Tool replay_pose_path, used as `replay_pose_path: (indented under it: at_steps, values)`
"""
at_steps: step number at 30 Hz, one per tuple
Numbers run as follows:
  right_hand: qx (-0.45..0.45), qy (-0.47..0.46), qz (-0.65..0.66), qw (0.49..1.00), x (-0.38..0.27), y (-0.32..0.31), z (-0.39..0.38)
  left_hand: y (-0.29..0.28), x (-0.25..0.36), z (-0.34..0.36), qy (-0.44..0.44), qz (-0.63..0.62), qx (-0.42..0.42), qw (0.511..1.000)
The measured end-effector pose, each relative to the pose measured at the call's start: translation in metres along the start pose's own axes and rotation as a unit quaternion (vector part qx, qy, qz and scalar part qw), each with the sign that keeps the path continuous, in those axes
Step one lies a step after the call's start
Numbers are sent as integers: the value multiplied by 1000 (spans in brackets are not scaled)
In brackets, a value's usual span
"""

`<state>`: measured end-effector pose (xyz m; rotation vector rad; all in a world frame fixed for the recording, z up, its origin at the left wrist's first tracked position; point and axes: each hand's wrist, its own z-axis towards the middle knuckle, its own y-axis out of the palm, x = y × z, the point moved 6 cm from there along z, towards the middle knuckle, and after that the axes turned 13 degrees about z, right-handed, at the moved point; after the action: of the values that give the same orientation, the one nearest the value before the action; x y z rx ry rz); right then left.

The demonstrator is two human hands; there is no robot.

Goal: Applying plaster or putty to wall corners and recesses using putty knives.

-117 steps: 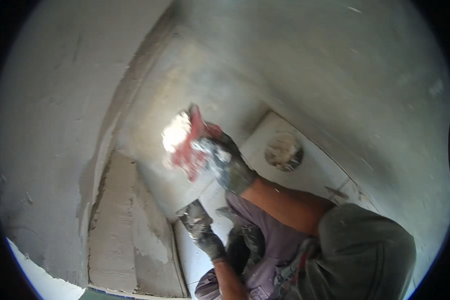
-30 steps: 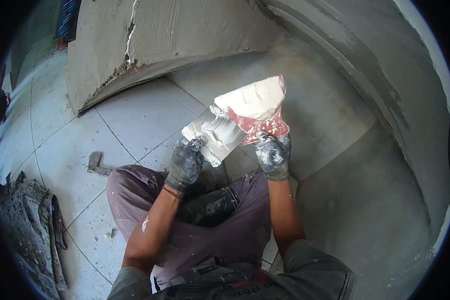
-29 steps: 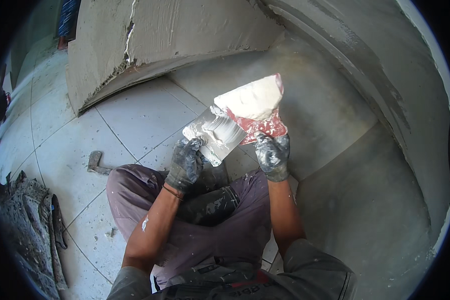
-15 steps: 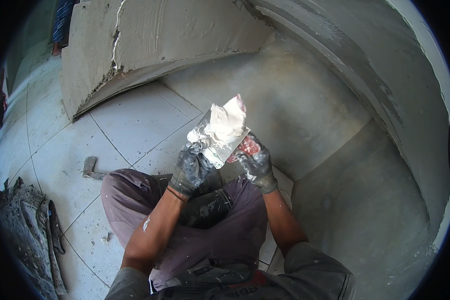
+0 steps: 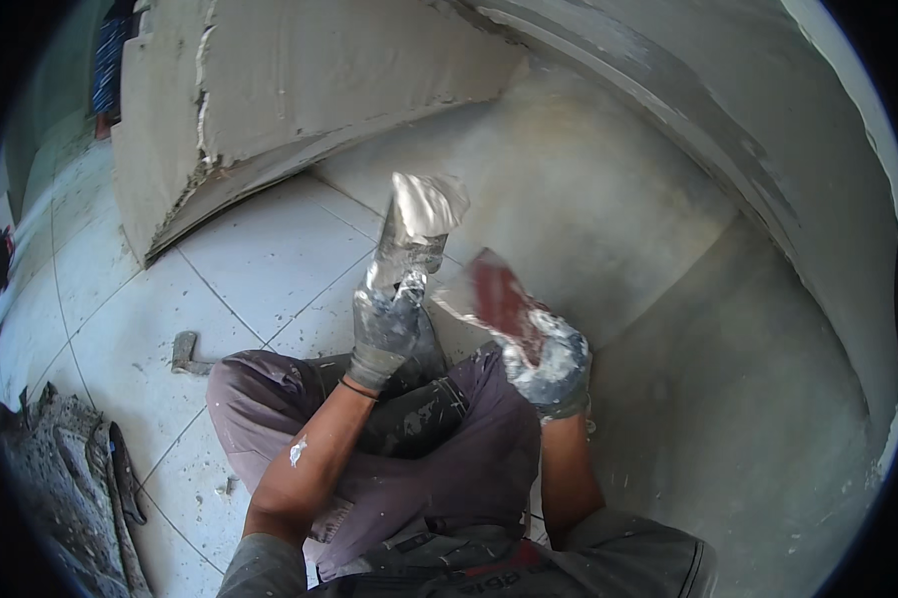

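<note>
Both my hands wear dark work gloves smeared with white. My left hand [image 5: 387,324] is closed round a flat metal scraper [image 5: 401,244], whose upper end carries a lump of white putty [image 5: 431,206]. My right hand [image 5: 554,369] grips a flat dark red spreader [image 5: 502,299], blurred by motion and streaked with white; its exact kind is hard to make out. A pale thin edge sticks out on its left side. The two tools are apart, held above my crossed legs [image 5: 449,478].
White floor tiles [image 5: 260,239] lie ahead and left, with specks of debris. A hatchet-like tool [image 5: 186,351] is beside my left knee, and a stained crumpled sack [image 5: 70,478] lies at lower left. A grey plastered slab [image 5: 339,70] overhangs ahead; a curved grey wall [image 5: 768,130] rises right.
My hands have drawn apart; the right moved right and down with the red spreader. Much of the putty has left the scraper in my left hand, leaving a smaller lump at its tip.
</note>
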<state>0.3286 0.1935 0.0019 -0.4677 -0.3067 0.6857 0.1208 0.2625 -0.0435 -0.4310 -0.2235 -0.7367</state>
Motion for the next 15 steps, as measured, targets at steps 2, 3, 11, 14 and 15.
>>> replay_pose_path:
  at_steps: [2, 3, 11, 14, 15]
  values:
    - [43, -3, 49, 998, -2, 8, 3, -4, 25, 7, 10, -141, 64, 988]
    - [93, 3, 68, 993, -3, 8, 4, -2, 31, 8, 22, -152, 58, 986]
    - [147, 171, 170, 959, 63, 3, -28, 52, 50, -17, 158, -103, -61, 980]
    - [318, 300, 479, 761, 122, -20, -49, 89, 46, -34, 167, -128, -93, 973]
    - [267, 120, 192, 937, 94, -65, -31, 102, 25, -40, 111, -132, -98, 980]
